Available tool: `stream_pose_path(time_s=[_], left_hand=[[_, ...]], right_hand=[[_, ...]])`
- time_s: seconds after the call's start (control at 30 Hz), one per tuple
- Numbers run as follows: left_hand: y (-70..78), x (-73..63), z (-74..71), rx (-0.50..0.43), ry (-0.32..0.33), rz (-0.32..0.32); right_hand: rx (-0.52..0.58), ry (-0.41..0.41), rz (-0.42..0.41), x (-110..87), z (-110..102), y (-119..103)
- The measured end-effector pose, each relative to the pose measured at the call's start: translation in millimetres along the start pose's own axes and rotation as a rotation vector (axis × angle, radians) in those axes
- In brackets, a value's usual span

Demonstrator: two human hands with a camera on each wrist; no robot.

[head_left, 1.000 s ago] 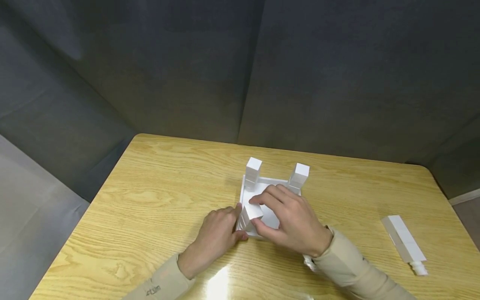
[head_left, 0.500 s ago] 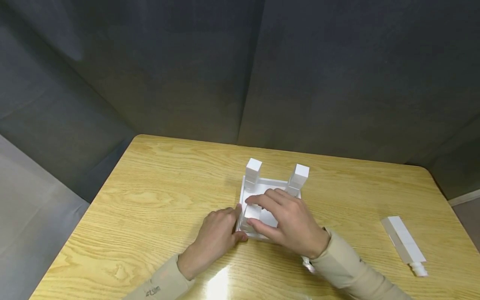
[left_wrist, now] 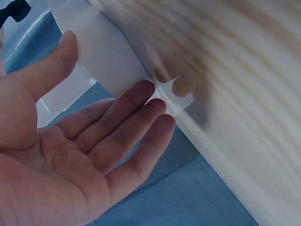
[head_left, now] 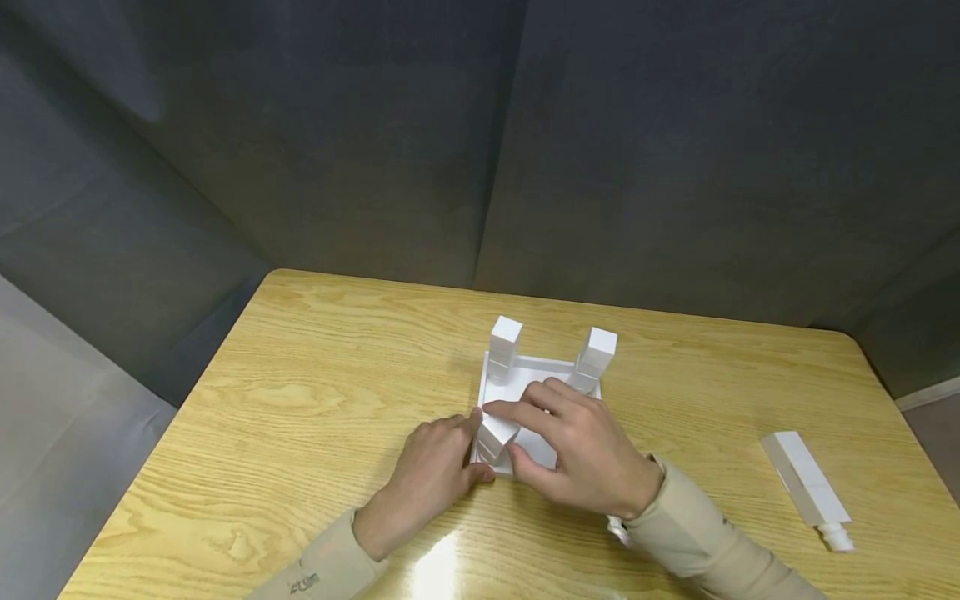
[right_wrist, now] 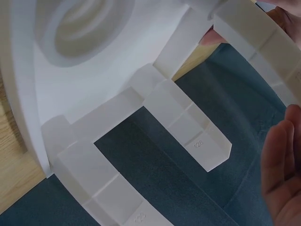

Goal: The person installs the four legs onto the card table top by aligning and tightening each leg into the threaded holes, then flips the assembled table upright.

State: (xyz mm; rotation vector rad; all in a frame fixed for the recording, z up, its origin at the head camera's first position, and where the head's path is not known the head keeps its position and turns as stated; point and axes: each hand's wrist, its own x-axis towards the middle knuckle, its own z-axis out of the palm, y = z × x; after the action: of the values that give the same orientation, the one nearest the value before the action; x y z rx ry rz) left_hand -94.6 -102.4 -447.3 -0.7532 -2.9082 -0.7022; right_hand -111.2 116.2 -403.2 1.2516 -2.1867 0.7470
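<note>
A white toy table (head_left: pixel 536 371) lies upside down, its legs pointing up. Two square legs, the far left one (head_left: pixel 505 346) and the far right one (head_left: pixel 595 354), stand at its back corners. At the near left corner my right hand (head_left: pixel 585 442) holds a third leg (head_left: pixel 498 435) between thumb and fingers, near its top. My left hand (head_left: pixel 435 454) rests against that same corner; in the left wrist view its nearly straight fingertips touch the white side (left_wrist: pixel 108 56). The right wrist view shows a round threaded socket (right_wrist: pixel 89 33) at another corner.
A loose white leg (head_left: pixel 808 483) with a threaded end lies on the wooden tabletop (head_left: pixel 337 358) at the right. Dark cloth (head_left: pixel 480 142) hangs behind the far edge.
The leg in my right hand has turned about its length, and my right fingers have shifted around it. The left hand and the toy table have hardly moved.
</note>
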Motion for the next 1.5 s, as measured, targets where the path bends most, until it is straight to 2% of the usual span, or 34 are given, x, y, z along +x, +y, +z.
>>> stream_pose_path(time_s=[0.57, 0.9, 1.2, 1.5], left_hand=[[0.3, -0.5, 0.8, 0.001, 0.010, 0.002], [0.0, -1.0, 0.3, -0.029, 0.019, 0.020], [1.2, -0.3, 0.7, 0.007, 0.013, 0.005], [1.0, -0.3, 0.2, -0.003, 0.008, -0.001]], right_hand=[[-0.003, 0.001, 0.058, 1.8, 2.9, 0.3], [0.030, 0.015, 0.003, 1.9, 2.2, 0.4], [0.000, -0.008, 0.009, 1.4, 0.7, 0.0], [-0.020, -0.003, 0.035, 1.6, 1.2, -1.1]])
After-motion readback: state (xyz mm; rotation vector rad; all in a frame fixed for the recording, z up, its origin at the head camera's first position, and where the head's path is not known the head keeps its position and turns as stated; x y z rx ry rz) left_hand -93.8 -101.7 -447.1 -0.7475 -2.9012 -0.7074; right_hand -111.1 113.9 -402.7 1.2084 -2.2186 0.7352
